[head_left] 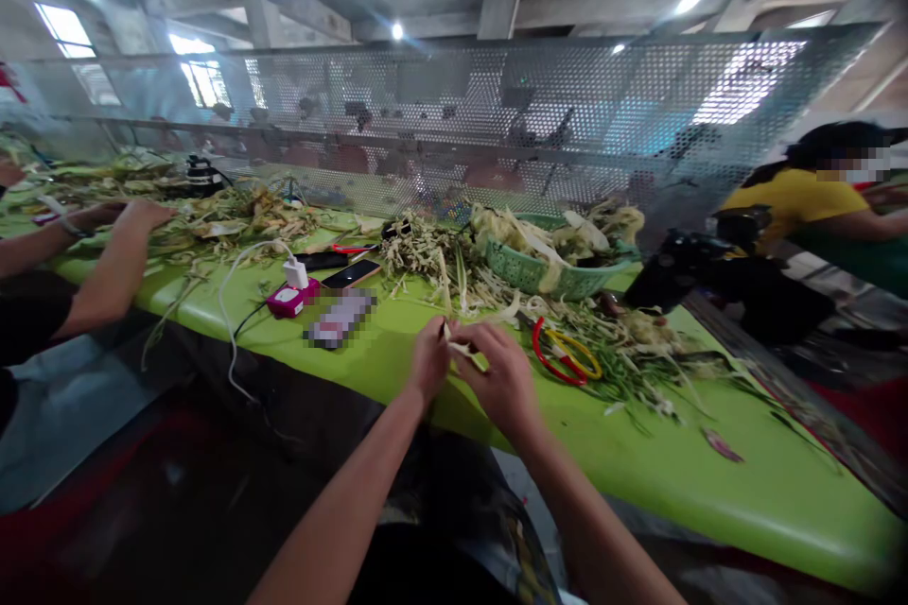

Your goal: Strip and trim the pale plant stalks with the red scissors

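Front of desk point(673, 463): bare surface; I could pass low there. Rightward, red and yellow handles point(560, 354) and green stalks point(624, 373) obstruct. Ahead, basket point(546, 269) and dry heap point(426, 255) block; perforated screen point(426, 113) behind. Leftward: phone point(353, 275), socket point(290, 298), white cable point(228, 302).

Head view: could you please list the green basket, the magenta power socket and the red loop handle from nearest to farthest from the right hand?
1. Red loop handle, just right of the right hand.
2. Green basket, beyond the hand, slightly right.
3. Magenta power socket, off to the left, past the left hand.
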### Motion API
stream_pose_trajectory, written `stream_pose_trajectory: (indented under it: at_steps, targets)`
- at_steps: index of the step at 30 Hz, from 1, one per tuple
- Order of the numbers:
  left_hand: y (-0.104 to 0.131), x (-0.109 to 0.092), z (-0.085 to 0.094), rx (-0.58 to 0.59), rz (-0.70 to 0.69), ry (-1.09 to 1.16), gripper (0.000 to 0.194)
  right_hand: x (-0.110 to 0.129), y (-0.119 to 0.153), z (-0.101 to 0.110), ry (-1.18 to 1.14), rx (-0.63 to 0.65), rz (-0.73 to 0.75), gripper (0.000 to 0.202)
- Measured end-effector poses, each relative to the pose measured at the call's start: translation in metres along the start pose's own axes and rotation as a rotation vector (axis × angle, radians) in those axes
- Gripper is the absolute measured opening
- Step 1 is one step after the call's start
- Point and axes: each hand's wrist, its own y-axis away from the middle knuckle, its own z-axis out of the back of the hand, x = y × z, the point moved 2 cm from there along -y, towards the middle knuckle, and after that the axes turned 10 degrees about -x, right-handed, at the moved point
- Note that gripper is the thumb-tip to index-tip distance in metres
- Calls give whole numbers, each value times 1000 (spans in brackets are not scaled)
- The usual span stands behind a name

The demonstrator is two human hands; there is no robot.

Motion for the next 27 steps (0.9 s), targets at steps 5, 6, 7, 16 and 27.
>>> stream_pose_trajectory:
  at_steps: [5, 6, 7, 16, 27]
  targets:
    - [-2, 4, 6, 76, 139, 154, 22, -31, -4, 14, -270, -87, -398, 10]
    - [-2, 4, 7, 81, 191, 209, 21, -38, -4, 13, -321, -53, -473, 13]
    - [-1, 3, 8, 84, 238, 259, 22, -45, -4, 11, -377, -20, -545, 16]
    - [6, -10, 11, 213, 375, 489, 29, -67, 2, -3, -558, -11, -747, 26]
    - [2, -3, 8, 80, 396, 490, 30, -37, 8, 7, 232, 2, 115, 34]
